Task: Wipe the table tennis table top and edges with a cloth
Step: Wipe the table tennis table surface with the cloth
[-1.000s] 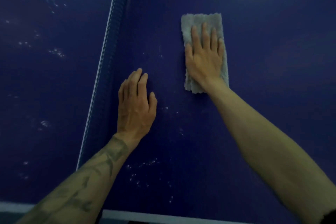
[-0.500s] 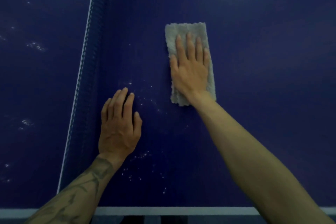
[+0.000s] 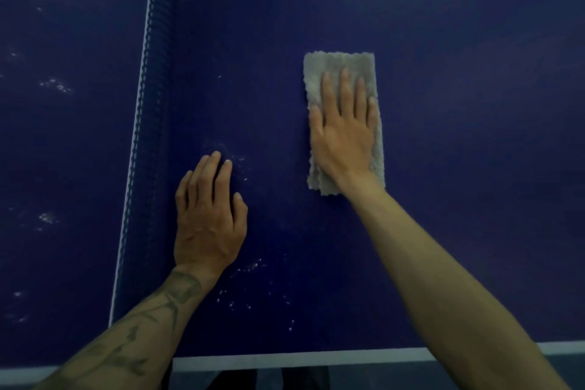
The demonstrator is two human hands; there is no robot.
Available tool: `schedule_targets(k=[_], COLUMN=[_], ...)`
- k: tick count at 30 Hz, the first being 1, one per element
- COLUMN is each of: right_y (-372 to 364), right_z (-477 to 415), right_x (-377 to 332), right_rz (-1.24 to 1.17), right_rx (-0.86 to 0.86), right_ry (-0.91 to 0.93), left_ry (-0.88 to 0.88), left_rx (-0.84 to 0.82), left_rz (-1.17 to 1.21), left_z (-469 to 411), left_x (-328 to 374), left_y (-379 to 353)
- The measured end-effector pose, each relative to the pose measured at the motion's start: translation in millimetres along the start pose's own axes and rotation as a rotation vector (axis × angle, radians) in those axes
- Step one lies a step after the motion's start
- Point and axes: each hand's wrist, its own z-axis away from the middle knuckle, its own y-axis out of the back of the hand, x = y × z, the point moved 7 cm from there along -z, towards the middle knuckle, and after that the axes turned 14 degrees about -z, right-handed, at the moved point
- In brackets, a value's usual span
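To the left of your left little finger runs the net [image 3: 152, 104]. Your left hand [image 3: 209, 222] lies flat on the table top [image 3: 474, 199], fingers straight and close together, holding nothing; it looks like a brace for your lean. White specks [image 3: 243, 298] dot the surface beside that thumb and below the wrist, not yet wiped.

Further right, the cloth [image 3: 340, 68] is spread under your right hand [image 3: 345, 136], with its far end showing past your fingertips and its near end under your wrist. Those fingers are straight and slightly fanned. They press down on the cloth and do not curl round it.

The cloth looks soft, light and limp, and would likely bunch if pushed by one corner, so drive it with flat palm pressure across its middle. Your right arm reaches forward, nearly straight.
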Motion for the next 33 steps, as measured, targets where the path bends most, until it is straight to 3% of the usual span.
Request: schedule_targets(k=[6,8,11,14,16,18,21,23,26,29,33], right_y=[-40,-28,-5,-4,-21,-40,-48,-39,-24,-34,-74], right_z=[113,127,97,65,73,111,177,192,181,177,239], right_x=[-37,-9,24,12,-14,-38,-31,-5,18,-1,-54], right_rz=[0.023,0.037,0.072,0.018,-0.004,0.021,0.035,0.056,0.052,0.004,-0.012], right_rx=[-0.142,-0.162,-0.083,-0.007,-0.018,-0.054,-0.132,-0.140,-0.045,0.063,0.029], right_ry=[0.414,0.369,0.149,-0.028,0.010,0.182,0.339,0.286,0.061,-0.093,0.114], left_ry=[-0.016,-0.013,-0.009,-0.018,-0.014,-0.009,-0.021,-0.080,-0.163,-0.184,-0.156], left_rx=[-0.006,-0.011,-0.014,-0.001,-0.003,-0.005,-0.008,-0.014,-0.040,-0.016,0.011], left_rz=[-0.023,-0.012,-0.005,-0.008,0.005,0.042,0.088,0.041,-0.017,-0.013,0.038], left_z=[1,1,1,2,3,2,10,29,57,62,61], left_x=[-1,0,0,0,-1,-1,-7,-12,-20,-24,-27], left_y=[0,1,2,2,3,5,11,14,11,7,7])
